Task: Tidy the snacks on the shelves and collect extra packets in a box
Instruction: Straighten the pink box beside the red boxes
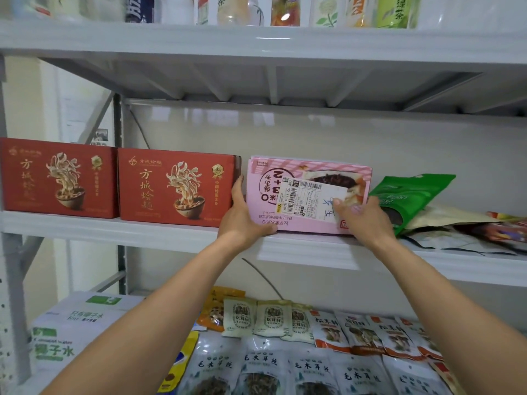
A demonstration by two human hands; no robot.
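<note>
Fingers (239, 185) grip upside-down pink box (309, 169), lengthwise along shelf (142, 228)

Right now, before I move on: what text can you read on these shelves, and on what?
"方城烩面": both red boxes.
"2+3", upside down: pink box.
"椰子水": white carton, bottom left.
"毛木耳丝": clear packets, bottom shelf.
"绿茶": green bottle, top shelf.
Shipping label on the pink box, other packets: too small or blurred.
</note>
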